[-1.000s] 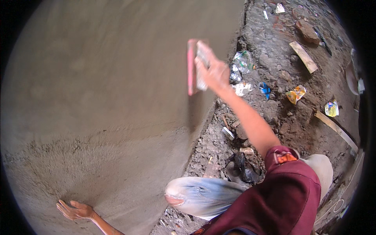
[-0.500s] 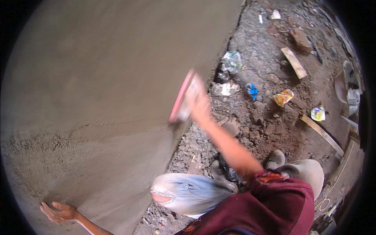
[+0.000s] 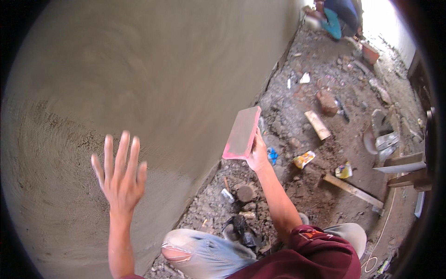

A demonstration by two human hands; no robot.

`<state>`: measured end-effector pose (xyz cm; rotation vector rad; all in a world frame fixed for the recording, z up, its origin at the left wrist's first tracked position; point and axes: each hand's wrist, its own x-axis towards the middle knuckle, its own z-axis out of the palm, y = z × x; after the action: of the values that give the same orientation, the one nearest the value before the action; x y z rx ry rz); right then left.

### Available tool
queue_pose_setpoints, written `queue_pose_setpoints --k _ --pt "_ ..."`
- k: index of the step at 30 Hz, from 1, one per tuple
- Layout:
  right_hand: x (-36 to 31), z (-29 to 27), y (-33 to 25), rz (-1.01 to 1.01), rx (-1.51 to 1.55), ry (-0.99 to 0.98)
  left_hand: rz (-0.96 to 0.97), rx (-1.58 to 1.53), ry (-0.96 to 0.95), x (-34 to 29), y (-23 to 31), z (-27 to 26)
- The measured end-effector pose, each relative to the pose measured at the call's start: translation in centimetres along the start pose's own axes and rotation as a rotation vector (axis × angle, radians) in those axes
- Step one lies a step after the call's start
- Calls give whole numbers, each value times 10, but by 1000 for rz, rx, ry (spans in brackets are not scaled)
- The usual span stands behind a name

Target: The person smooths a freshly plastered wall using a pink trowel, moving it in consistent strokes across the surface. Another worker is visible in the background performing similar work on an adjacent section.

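Note:
My right hand [image 3: 258, 153] is closed round a pink-edged plastering float [image 3: 242, 132]. The float's flat grey face is turned up into sight, and its handle is hidden behind the plate. To the left, my left hand [image 3: 121, 179] is raised with its fingers spread, holding nothing. Behind both hands stretches a wall of grey plaster [image 3: 153, 83], smooth with curved sweep marks higher up and rougher at the left. Whether my left fingers touch the plaster I cannot tell.
Rubble-strewn ground runs along the wall's foot. On it lie a wood piece [image 3: 318, 124], a longer wood strip [image 3: 354, 191], a brick [image 3: 327, 102] and crumpled wrappers [image 3: 304, 159]. At the far top another person [image 3: 341, 16] crouches. A reddish container [image 3: 370, 53] stands near them.
The float has tipped away from the wall, so its flat face now shows. My left hand has risen from the lower left. The view has shifted, bringing the other person into sight.

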<state>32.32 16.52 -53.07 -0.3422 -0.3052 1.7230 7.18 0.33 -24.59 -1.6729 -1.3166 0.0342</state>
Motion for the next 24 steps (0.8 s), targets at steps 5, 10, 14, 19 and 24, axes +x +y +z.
queue_pose_setpoints --k 5,10,14,19,24 --pt "-7 15 -31 33 -43 85 -1 12 -93 103 12 31" --pt "-27 -4 26 158 -69 181 123 55 -93 161 16 59" --pt "-42 24 32 234 -163 281 200 163 -116 213 35 71" --pt "-36 27 37 210 -127 259 203 148 -173 225 42 73" --pt "4 34 -32 -249 -397 256 218 -292 -188 141 39 -7"
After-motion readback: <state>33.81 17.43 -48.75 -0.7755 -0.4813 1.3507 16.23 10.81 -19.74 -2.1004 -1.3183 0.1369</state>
